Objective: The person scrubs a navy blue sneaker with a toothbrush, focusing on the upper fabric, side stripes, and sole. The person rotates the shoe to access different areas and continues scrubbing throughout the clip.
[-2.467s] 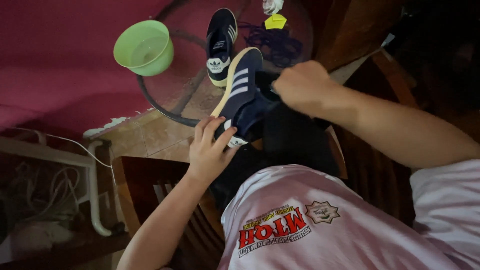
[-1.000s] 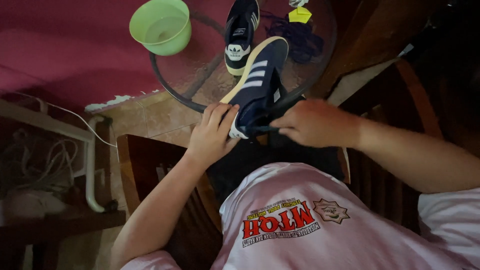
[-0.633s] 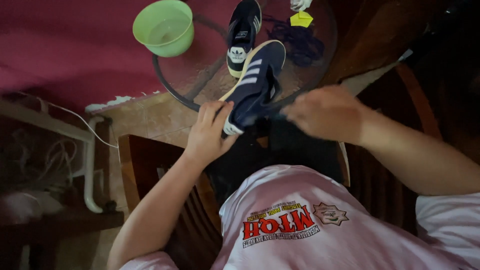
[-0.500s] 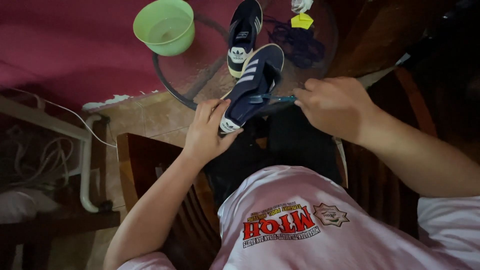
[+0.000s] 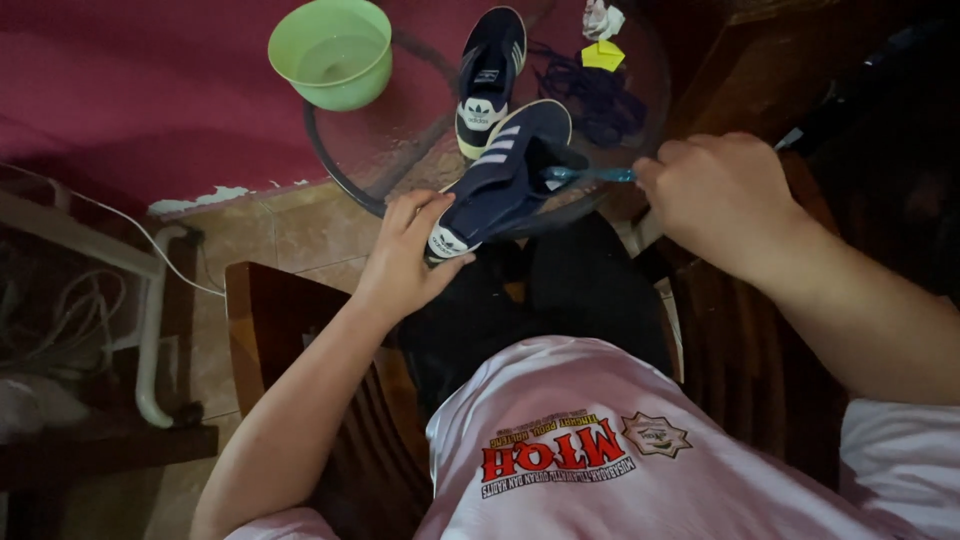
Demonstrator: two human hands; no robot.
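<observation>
At the centre of the frame the left hand (image 5: 405,262) curls its fingers around the heel of a navy sneaker (image 5: 500,180) with pale side stripes and a cream sole, held tilted over the person's lap with its toe toward the glass table (image 5: 400,150). The right hand (image 5: 722,198), at right of centre, is closed in a fist on a slim blue brush (image 5: 590,174) whose tip reaches into the shoe's opening. A matching second sneaker (image 5: 490,75) lies on the table at upper centre, beside a green bowl (image 5: 330,52).
</observation>
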